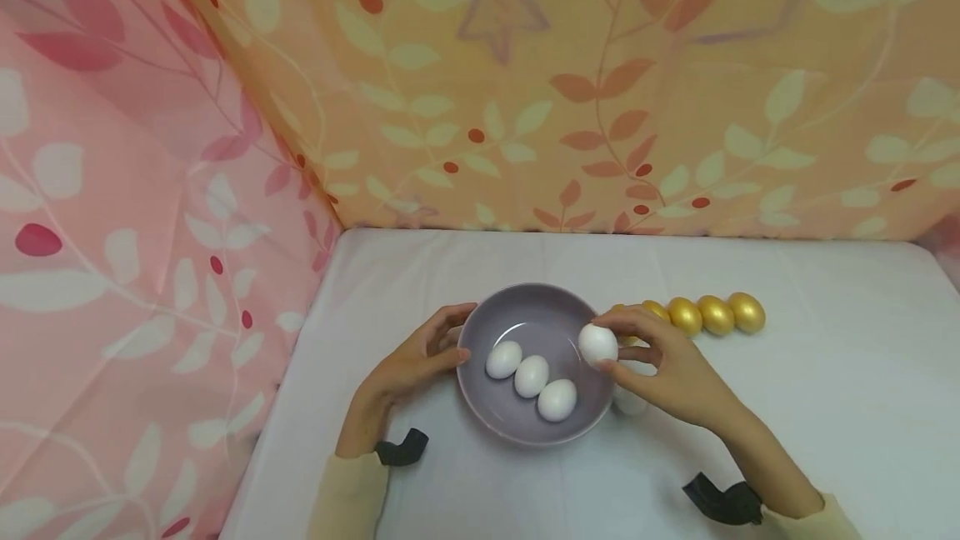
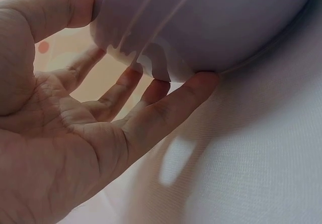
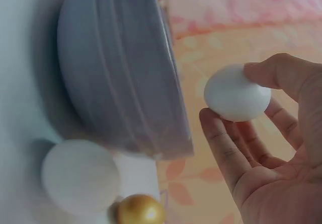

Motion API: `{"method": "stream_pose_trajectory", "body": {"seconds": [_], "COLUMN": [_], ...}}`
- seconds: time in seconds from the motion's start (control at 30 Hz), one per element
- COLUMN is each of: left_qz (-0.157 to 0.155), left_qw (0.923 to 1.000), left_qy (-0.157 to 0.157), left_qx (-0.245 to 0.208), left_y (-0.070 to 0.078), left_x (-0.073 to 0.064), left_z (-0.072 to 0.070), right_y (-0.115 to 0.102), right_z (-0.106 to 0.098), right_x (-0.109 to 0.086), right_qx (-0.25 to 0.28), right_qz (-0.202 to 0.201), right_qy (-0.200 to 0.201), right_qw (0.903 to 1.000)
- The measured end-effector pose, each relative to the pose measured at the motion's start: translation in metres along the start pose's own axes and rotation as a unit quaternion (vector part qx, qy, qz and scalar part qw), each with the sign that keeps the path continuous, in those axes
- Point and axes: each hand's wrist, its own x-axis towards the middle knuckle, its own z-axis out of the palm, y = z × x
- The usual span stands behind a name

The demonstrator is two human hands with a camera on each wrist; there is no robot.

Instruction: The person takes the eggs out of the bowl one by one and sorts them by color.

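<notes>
A mauve bowl [image 1: 540,307] stands on the white cloth, with several white eggs inside, among them one [image 1: 532,376] near the middle. My left hand [image 1: 408,362] holds the bowl's left side; in the left wrist view the thumb is at the rim and the fingertips [image 2: 204,78] touch the outer wall lower down. Over the right rim, my right hand [image 1: 667,373] pinches a white egg [image 1: 597,345] between thumb and fingers. The right wrist view shows that egg [image 3: 234,94] raised beside the bowl's rim [image 3: 176,93].
Another white egg [image 1: 628,402] lies on the cloth right of the bowl, partly hidden under my right hand. Several golden eggs [image 1: 716,315] form a row behind that hand. Patterned orange fabric [image 1: 525,148] hangs at the back, pink fabric [image 1: 150,232] at the left.
</notes>
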Motion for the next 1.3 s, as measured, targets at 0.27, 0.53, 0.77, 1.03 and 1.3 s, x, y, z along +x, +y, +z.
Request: {"method": "stream_pose_trajectory", "body": {"seconds": [0.27, 0.53, 0.77, 1.03, 1.3], "left_qz": [0.000, 0.000, 0.003, 0.009, 0.001], "left_qw": [0.9999, 1.0000, 0.9999, 0.9999, 1.0000], "left_qy": [0.012, 0.008, 0.002, 0.006, 0.005], "left_qx": [-0.004, -0.006, -0.016, -0.012, -0.004], "left_y": [0.002, 0.002, -0.002, 0.001, 0.004], "left_x": [-0.005, -0.005, -0.002, -0.001, 0.000], "left_z": [-0.002, -0.001, -0.002, -0.001, 0.000], "right_y": [0.013, 0.023, 0.029, 0.038, 0.047], "right_z": [-0.008, -0.009, -0.008, -0.008, -0.008], "right_x": [-0.023, -0.037, -0.046, -0.052, -0.061], "right_qx": [0.042, -0.057, -0.113, -0.190, -0.223], "right_qz": [0.022, 0.038, 0.038, 0.031, 0.086], "right_qy": [0.059, 0.088, 0.120, 0.128, 0.105], "right_qw": [0.9971, 0.9938, 0.9856, 0.9729, 0.9652]}}
